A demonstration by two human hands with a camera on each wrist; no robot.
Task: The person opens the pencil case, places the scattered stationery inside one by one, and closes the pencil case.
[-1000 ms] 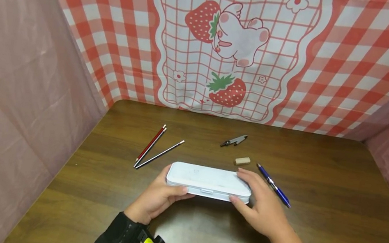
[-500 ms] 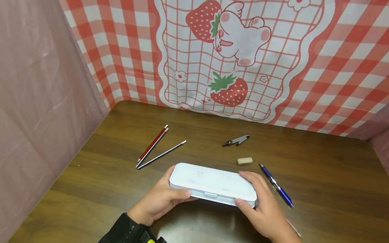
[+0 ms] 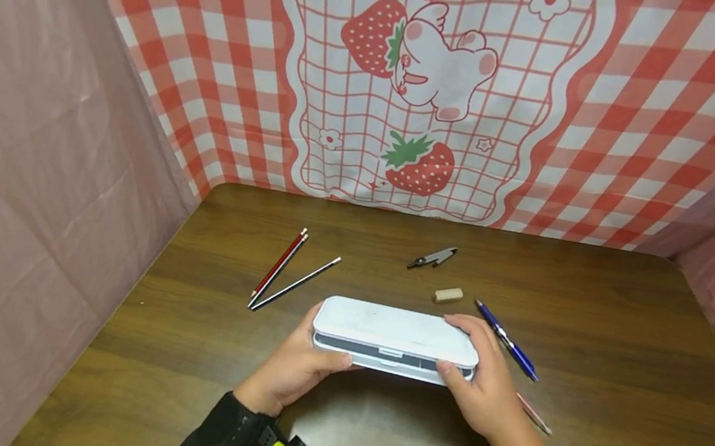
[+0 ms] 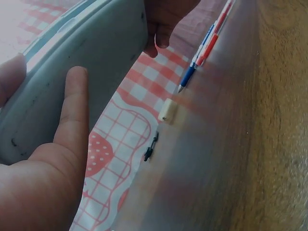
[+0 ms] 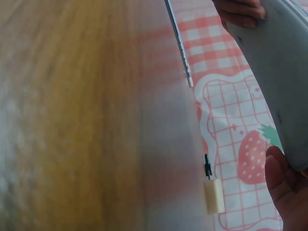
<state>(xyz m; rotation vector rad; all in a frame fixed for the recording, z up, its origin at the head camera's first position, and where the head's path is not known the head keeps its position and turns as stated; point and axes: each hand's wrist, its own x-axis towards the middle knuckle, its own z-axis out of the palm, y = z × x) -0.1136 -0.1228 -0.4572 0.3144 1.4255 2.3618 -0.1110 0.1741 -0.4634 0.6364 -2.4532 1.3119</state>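
Observation:
A white pencil case [image 3: 397, 328] is held up between both hands, its lid raised a little so a dark gap shows along the front. My left hand [image 3: 300, 360] grips the left end, thumb on the front edge; in the left wrist view a finger [image 4: 74, 103] lies along the underside. My right hand [image 3: 486, 382] grips the right end, thumb at the lid's front edge and fingers over the back. The scuffed bottom of the case [image 5: 284, 72] shows in the right wrist view. What lies inside the case is hidden.
On the wooden table [image 3: 171, 380], several pencils [image 3: 278, 264] lie at left. A compass [image 3: 432, 258] and an eraser [image 3: 448, 295] are behind the case. A blue pen [image 3: 507, 340] and a red-and-white pen [image 3: 534, 414] lie at right. A checked cloth [image 3: 213, 81] hangs behind.
The case was closed in the earlier frames; its lid has now lifted slightly at the front, with the right thumb moving up with it. The hands have barely shifted otherwise.

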